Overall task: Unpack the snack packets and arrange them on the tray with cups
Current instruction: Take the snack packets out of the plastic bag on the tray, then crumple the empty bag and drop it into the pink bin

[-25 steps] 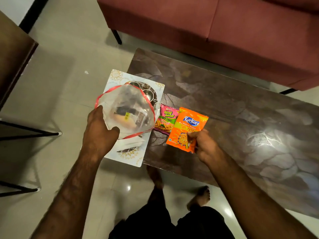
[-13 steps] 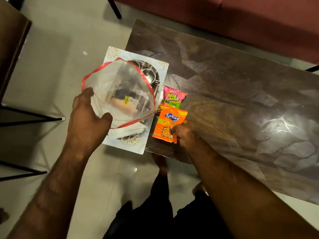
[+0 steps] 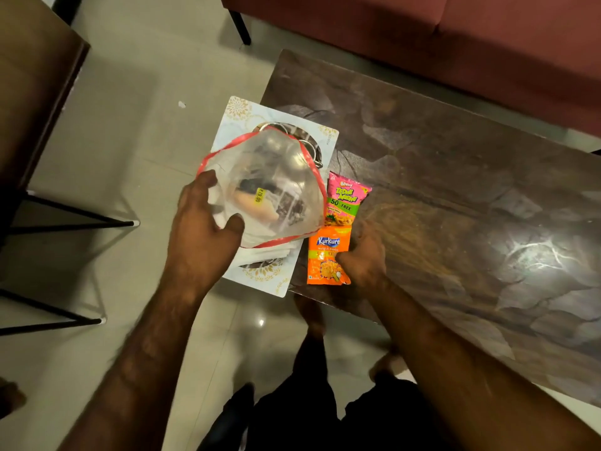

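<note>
My left hand [image 3: 200,227] grips a clear plastic bag [image 3: 279,177] with a red rim, held open above the white patterned tray [image 3: 232,117]. More packets show dimly through the bag. Steel cups [image 3: 310,148] on the tray are mostly hidden behind the bag. An orange Kurkure packet [image 3: 325,252] lies flat on the dark table near its front edge, with my right hand [image 3: 364,258] pinching its right side. Just beyond it lies a pink and green snack packet [image 3: 346,198], touching the orange one.
The tray overhangs the left end of the dark marbled table [image 3: 455,190]. A maroon sofa [image 3: 422,37] stands behind the table. A brown piece of furniture with black legs [image 3: 65,222] is at the left. My feet are on the tiled floor below.
My right hand has brought the orange packet down from above the table and laid it flat below the pink packet. The left hand keeps holding the bag over the tray.
</note>
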